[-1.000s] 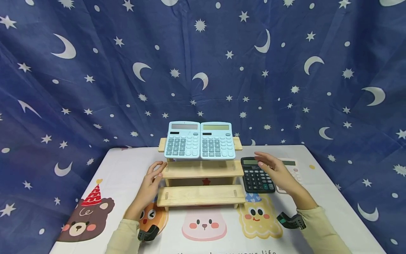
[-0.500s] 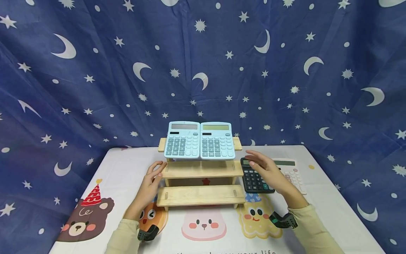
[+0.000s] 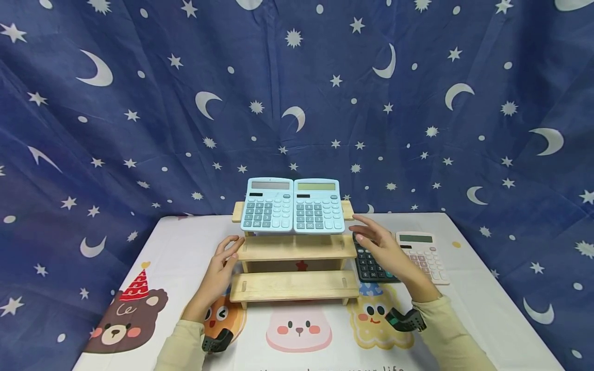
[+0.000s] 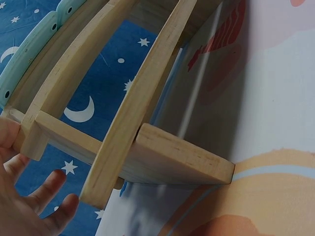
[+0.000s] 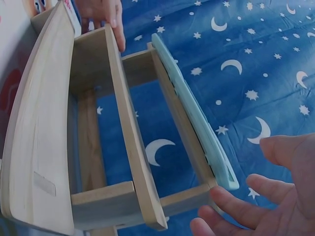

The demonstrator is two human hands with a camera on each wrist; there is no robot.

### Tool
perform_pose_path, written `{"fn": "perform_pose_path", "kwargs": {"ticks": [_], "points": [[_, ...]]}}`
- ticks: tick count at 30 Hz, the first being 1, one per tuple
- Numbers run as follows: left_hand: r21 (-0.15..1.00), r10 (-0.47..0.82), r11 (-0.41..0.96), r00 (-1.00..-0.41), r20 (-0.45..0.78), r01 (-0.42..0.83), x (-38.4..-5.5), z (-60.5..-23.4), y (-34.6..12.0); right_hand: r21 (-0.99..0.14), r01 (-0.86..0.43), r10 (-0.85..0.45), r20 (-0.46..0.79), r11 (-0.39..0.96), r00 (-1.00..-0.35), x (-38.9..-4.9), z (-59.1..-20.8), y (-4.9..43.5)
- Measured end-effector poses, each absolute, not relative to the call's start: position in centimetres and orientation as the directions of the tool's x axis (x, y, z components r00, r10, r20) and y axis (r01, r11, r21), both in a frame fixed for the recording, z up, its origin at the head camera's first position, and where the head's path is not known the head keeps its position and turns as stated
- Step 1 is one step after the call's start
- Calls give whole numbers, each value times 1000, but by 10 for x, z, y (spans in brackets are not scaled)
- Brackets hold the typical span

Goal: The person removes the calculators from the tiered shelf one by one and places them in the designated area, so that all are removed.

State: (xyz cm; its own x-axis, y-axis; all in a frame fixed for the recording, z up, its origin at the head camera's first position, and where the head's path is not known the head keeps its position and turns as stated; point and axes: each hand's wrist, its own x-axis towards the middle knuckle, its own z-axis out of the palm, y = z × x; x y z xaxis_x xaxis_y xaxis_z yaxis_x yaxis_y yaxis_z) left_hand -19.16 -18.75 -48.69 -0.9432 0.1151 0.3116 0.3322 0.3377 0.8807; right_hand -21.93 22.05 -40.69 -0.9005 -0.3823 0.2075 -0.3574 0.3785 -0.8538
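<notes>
A three-tier wooden rack (image 3: 297,247) stands on the table, its top tier bearing two light blue calculators (image 3: 266,204) side by side. My left hand (image 3: 221,265) touches the left end of the middle tier with relaxed, spread fingers. In the left wrist view, a fingertip (image 4: 7,132) lies at the corner of that board. Beside the rack's right end, my right hand (image 3: 390,255) is held with loose fingers and nothing in them. The right wrist view has its fingertips right at the upper tier's end, below the blue calculator (image 5: 197,115).
To the right of the rack, a black calculator (image 3: 369,268) lies partly hidden under my right hand. A white calculator with pink keys (image 3: 419,255) lies next to it. The tablecloth (image 3: 468,293) has cartoon prints, and a blue starry curtain (image 3: 297,149) hangs behind.
My right hand has moved left, from over the two calculators on the table to the rack's right end, uncovering the white one. The left hand and the rack have not moved.
</notes>
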Motion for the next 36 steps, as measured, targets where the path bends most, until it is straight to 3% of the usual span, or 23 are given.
{"fn": "perform_pose_path", "kwargs": {"ticks": [20,36], "points": [[877,111,338,-940,323,342,-193,-489,-188,-900,-331,-413,198,282,-889,-228,-407,201],[881,114,333,-942,316,336,-193,-488,-187,-960,-219,-406,133,174,-904,-239,-413,188]]}}
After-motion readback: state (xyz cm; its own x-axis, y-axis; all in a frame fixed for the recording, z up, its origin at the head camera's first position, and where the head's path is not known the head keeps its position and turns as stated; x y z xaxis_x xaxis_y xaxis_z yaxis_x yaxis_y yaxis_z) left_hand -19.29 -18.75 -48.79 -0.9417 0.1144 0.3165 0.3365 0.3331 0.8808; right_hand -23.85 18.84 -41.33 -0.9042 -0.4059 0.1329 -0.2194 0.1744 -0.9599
